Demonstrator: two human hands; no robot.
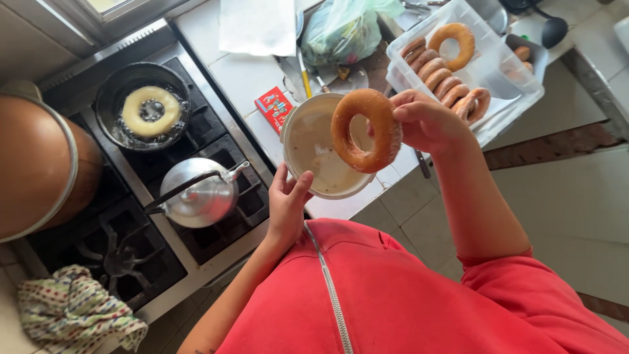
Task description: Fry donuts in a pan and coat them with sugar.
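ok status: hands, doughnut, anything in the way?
Right hand pinches fried doughnut upright above white bowl. Left hand steadies bowl's near rim. Pale doughnut frying in pan; kettle beside bowl, apart. Nothing blocking.

I stand at a white tiled counter [246, 75] in daylight, with a black gas stove [216, 147] set into it on my left. The floor [576, 196] below is pale tile crossed by a reddish-brown strip [557, 145]. A metal window frame [78, 19] runs along the wall behind the stove. A patterned cloth [72, 311] lies at the stove's near corner.
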